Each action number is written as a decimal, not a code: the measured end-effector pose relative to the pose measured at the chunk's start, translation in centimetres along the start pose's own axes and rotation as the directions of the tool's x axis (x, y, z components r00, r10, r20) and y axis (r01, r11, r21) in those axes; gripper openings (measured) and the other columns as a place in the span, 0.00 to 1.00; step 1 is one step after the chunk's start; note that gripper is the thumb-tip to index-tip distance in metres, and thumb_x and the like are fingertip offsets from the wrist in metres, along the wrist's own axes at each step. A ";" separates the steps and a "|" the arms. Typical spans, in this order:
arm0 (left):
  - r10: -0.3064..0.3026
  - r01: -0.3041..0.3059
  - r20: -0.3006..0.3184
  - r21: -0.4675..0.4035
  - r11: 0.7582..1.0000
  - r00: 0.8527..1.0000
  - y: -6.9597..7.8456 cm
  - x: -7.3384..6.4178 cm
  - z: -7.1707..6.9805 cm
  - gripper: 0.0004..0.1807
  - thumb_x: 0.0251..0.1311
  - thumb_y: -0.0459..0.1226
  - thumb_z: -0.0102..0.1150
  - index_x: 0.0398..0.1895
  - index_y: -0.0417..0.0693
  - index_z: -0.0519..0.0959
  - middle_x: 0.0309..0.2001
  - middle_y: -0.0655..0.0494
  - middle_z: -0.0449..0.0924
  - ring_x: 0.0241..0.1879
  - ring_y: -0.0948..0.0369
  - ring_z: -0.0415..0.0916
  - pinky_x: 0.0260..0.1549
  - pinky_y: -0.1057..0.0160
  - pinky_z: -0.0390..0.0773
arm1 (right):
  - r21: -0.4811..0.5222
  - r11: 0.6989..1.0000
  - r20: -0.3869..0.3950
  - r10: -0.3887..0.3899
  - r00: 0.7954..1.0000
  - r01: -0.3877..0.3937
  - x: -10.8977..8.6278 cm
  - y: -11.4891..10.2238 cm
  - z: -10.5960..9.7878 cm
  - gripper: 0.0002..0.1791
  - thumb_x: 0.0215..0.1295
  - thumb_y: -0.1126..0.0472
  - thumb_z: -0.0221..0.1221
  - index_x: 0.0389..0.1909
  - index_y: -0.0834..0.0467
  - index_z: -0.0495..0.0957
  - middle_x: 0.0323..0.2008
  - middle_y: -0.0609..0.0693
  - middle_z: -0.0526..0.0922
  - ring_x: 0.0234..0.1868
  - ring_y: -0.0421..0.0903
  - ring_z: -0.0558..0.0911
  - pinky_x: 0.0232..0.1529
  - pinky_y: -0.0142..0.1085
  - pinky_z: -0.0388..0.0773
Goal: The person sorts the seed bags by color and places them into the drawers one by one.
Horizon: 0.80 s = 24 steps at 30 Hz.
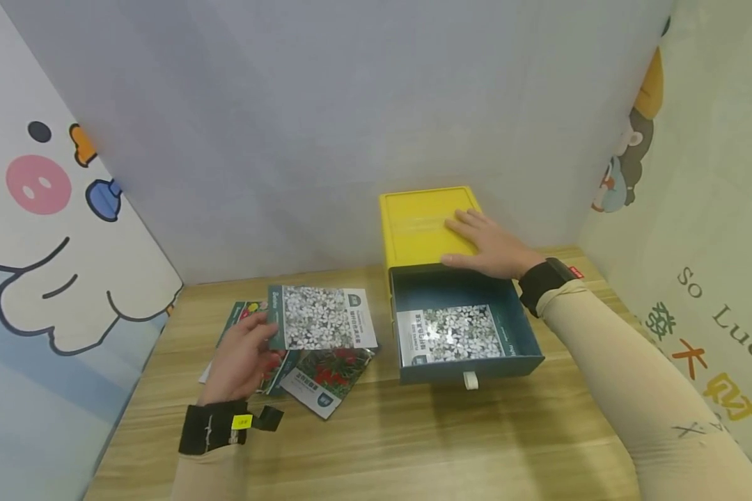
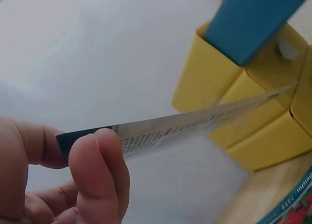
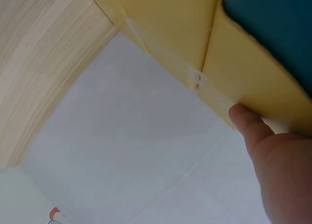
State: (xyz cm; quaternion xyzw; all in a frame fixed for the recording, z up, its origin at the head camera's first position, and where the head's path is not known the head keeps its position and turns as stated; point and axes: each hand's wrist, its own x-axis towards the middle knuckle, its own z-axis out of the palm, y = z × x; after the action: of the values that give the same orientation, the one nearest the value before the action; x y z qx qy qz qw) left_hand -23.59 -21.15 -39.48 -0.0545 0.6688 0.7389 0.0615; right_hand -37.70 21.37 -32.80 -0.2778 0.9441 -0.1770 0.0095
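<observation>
My left hand (image 1: 241, 358) pinches the left end of a seed packet (image 1: 322, 316) with a white-flower picture, thumb on one side and fingers on the other. In the left wrist view the packet (image 2: 180, 129) shows nearly edge-on. Beneath it lie more packets, one with red flowers (image 1: 332, 372). My right hand (image 1: 491, 243) rests with spread fingers on top of a yellow drawer box (image 1: 423, 216). Its dark teal drawer (image 1: 529, 334) is pulled out, and inside lies another white-flower packet (image 1: 454, 334). In the right wrist view one finger of the right hand (image 3: 287, 170) touches the yellow box (image 3: 263, 78).
Everything stands on a wood-grain table (image 1: 376, 445). A pale wall (image 1: 288, 139) rises behind the box, with cartoon-printed panels at left and right. A white pull tab (image 1: 471, 380) sticks out from the drawer front.
</observation>
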 end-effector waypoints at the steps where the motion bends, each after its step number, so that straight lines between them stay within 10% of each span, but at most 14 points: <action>1: 0.013 -0.013 0.009 -0.015 1.000 1.000 0.2 -0.3 0.1 0.31 0.73 0.35 0.42 0.73 0.34 0.45 0.57 0.45 0.58 0.25 0.65 0.70 0.25 0.70 0.73 | 0.003 1.000 -0.002 -0.002 1.000 0.002 0.0 0.0 0.0 0.47 0.62 0.32 0.53 0.75 0.53 0.51 0.75 0.57 0.45 0.75 0.56 0.40 0.69 0.59 0.41; 24: 0.315 -0.301 0.038 -0.206 0.931 0.948 3.7 -5.3 1.7 0.18 0.72 0.42 0.47 0.56 0.38 0.72 0.46 0.53 0.75 0.38 0.64 0.72 0.28 0.72 0.74 | 0.010 1.000 -0.011 -0.013 1.000 0.013 -0.1 -0.3 -0.1 0.46 0.63 0.34 0.53 0.75 0.54 0.52 0.75 0.58 0.46 0.75 0.57 0.41 0.69 0.59 0.41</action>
State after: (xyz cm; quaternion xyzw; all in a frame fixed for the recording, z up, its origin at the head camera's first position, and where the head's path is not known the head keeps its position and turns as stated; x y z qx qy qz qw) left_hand -19.01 -19.90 -34.85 0.0713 0.5897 0.8036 -0.0377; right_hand -37.47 21.18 -32.63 -0.2831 0.9414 -0.1832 0.0044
